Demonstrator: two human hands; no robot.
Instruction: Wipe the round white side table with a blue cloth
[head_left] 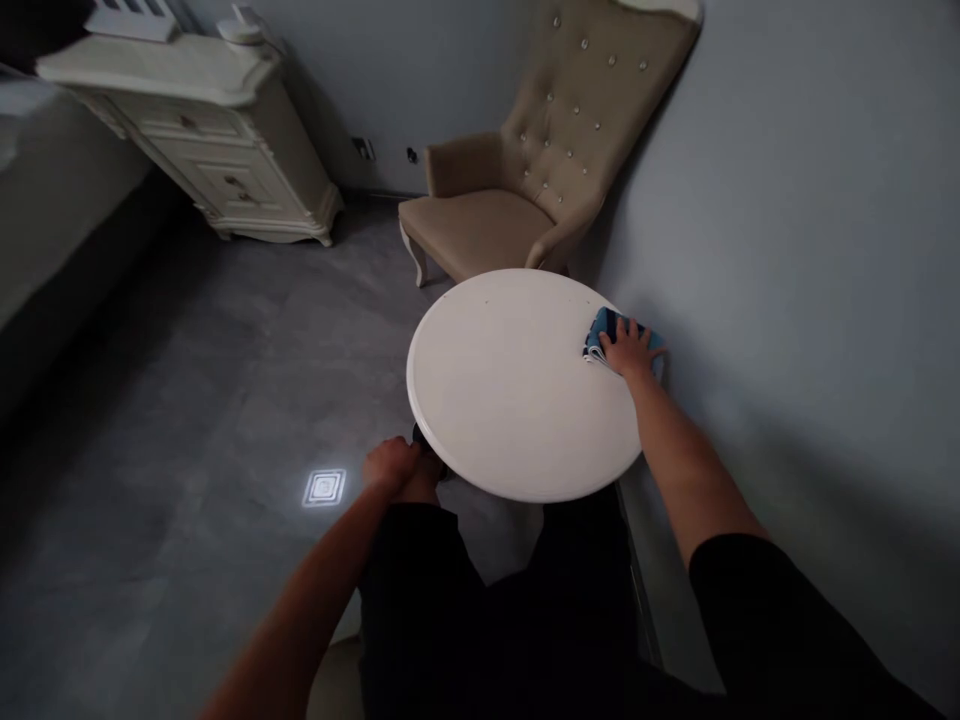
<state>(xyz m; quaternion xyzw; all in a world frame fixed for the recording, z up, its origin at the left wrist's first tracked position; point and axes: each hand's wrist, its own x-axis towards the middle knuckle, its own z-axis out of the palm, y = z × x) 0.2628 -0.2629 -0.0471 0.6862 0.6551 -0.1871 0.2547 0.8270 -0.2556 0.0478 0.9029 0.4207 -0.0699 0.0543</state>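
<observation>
Probably soft and light, the folded blue cloth (598, 328) lies at the round table (510, 390)'s right edge, best held across its folds; the right grip (631, 348) presses it, fingers spread. The left grip (394, 463) rests by the knee (421, 484), closure unclear.

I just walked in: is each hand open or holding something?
Left hand: curled at the left leg; grip cannot be told.
Right hand: open, spread over a folded blue cloth.

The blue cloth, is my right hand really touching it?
Touching. The head view shows the right hand spread out over the folded blue cloth, pressed against its top with no gap between them.
</observation>
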